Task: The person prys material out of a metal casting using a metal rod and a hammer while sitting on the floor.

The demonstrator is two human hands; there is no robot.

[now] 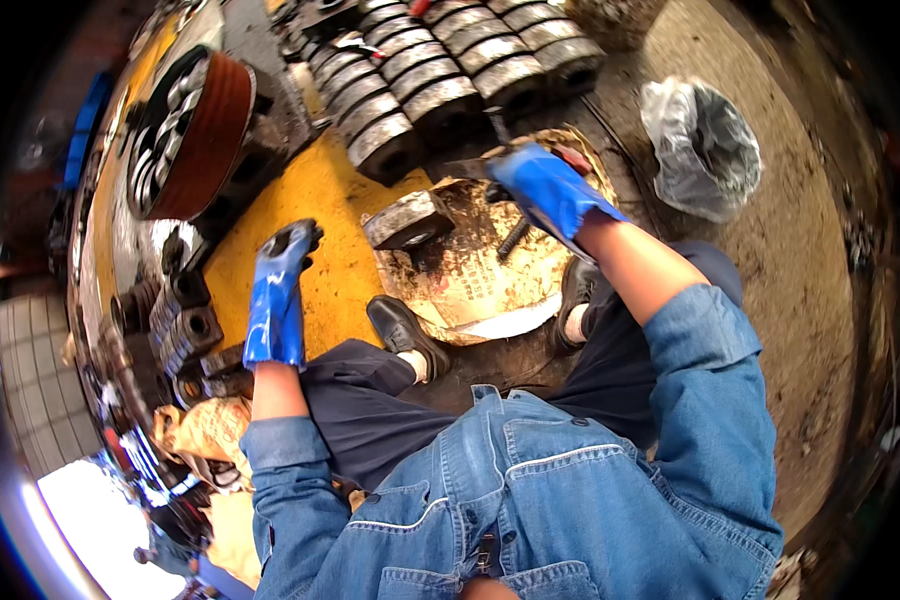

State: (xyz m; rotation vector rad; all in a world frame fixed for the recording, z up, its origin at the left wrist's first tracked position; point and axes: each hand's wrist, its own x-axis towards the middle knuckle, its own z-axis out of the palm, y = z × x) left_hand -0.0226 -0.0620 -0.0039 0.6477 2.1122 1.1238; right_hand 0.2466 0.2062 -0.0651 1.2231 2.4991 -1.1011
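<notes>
My left hand [282, 275], in a blue rubber glove with dark, grimy fingertips, hovers over the yellow plate [340, 290]. Its fingers and thumb bend apart, and nothing shows between them. My right hand [545, 190], gloved in the same blue, is closed above the far right part of a stained, light-brown sheet [445, 290]. A dark bit and a thin metal end stick out by its fingers; what it grips is mostly hidden. A thick steel block [408, 221] with worn faces lies on the sheet's left side. Close below my right hand rests a dark threaded rod [513, 240].
Rows of round steel pieces [440, 95] stand at the far side. A rusty-red drum [205, 135] full of metal parts is at far left, with bored blocks [195, 325] nearer. On the right is a clear plastic bag [705, 150]. My shoes [408, 335] flank the sheet.
</notes>
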